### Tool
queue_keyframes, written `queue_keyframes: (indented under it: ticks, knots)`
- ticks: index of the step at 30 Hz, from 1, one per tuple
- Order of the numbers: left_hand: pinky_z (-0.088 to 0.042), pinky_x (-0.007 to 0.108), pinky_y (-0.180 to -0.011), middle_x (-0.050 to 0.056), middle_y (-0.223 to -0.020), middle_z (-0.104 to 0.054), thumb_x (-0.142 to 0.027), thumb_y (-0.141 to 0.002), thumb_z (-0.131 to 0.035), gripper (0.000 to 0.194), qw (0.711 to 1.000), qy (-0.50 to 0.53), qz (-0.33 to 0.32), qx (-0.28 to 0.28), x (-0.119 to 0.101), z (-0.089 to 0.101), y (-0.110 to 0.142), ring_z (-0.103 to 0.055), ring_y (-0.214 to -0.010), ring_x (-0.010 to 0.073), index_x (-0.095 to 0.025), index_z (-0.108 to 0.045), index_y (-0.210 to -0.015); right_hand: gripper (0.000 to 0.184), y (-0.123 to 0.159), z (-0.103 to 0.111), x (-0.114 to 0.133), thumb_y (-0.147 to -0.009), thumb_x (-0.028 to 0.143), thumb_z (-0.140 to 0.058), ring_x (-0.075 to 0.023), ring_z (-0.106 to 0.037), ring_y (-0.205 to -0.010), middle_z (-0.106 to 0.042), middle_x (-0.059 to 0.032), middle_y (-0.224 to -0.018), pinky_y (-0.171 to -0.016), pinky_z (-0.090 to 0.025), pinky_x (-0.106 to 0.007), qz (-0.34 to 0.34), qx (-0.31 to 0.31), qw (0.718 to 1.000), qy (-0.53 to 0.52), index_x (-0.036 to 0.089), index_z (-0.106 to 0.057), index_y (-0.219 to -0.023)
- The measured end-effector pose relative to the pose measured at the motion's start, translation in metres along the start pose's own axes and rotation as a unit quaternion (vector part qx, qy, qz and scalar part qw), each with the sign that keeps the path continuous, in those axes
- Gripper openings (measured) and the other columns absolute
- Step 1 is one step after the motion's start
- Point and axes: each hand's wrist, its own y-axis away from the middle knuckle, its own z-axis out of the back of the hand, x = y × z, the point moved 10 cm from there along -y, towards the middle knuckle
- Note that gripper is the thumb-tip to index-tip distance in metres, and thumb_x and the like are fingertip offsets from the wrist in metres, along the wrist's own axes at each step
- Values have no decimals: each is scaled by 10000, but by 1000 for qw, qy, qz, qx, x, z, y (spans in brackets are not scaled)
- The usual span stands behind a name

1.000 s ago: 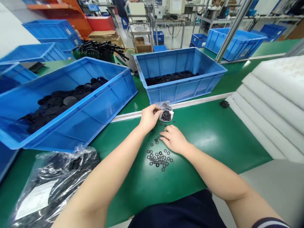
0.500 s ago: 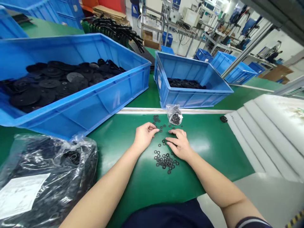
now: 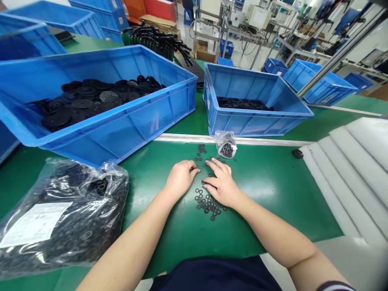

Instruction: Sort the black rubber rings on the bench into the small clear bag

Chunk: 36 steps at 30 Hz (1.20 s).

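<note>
The green table [image 3: 178,246] bears a left bin [image 3: 133,125] of discs [image 3: 83,103], a right bin [image 3: 260,123] of parts [image 3: 239,104], a small bag [image 3: 222,139] of bits [image 3: 226,151], and loose rings [image 3: 209,203] near the wide-fingered right hand [image 3: 223,184] and narrow-fingered left hand [image 3: 181,178], its hold unclear.

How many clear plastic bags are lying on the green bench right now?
2. The large bag lies at the left, before the nearest blue crate; the small bag sits beyond the right hand, before the middle blue crate. More could be hidden.
</note>
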Motion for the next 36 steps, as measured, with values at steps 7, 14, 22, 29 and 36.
queue_keyframes:
  ticks: [7,14,22,29,36]
  knots:
    - [-493,317,-704,33,-750,-724,-317,-810,-700,119,994,85,64,-19,17,10,3,-657,-705,196,-210,-710,-759,83,-16,-18,4,-901,209,-649,-345,-251,-1499,-452,-155,-1532,-1121,-309,-609,-10,56,998,-13,178,-726,-896]
    - [-595,348,-708,98,-846,-748,-423,-738,-737,394,912,360,198,1,53,8,18,-718,-725,201,-127,-678,-991,113,-26,-19,-7,-905,224,-624,-355,-308,-1462,-544,-156,-1442,-1147,-251,-610,-39,13,999,-29,176,-725,-885]
    - [-522,295,-528,58,-730,-722,-413,-698,-749,327,936,292,195,26,47,9,25,-659,-595,181,-165,-704,-906,212,5,30,-53,-941,298,-582,-276,-588,-1112,-699,-103,-1150,-983,-420,-464,-137,-95,986,-29,209,-711,-1085]
    - [-535,359,-756,38,-815,-734,-417,-814,-612,190,993,115,15,-11,7,11,13,-672,-775,222,-266,-727,-792,223,62,64,-156,-852,306,-613,-199,-627,-733,-685,-58,-836,-746,-530,-350,-314,-144,938,-43,185,-715,-1008]
    - [-527,347,-754,41,-823,-709,-386,-872,-540,212,999,36,-23,-11,5,7,13,-658,-790,224,-264,-709,-836,185,42,50,-149,-854,267,-632,-189,-632,-762,-687,-67,-904,-776,-522,-338,-259,-124,957,-37,188,-717,-998]
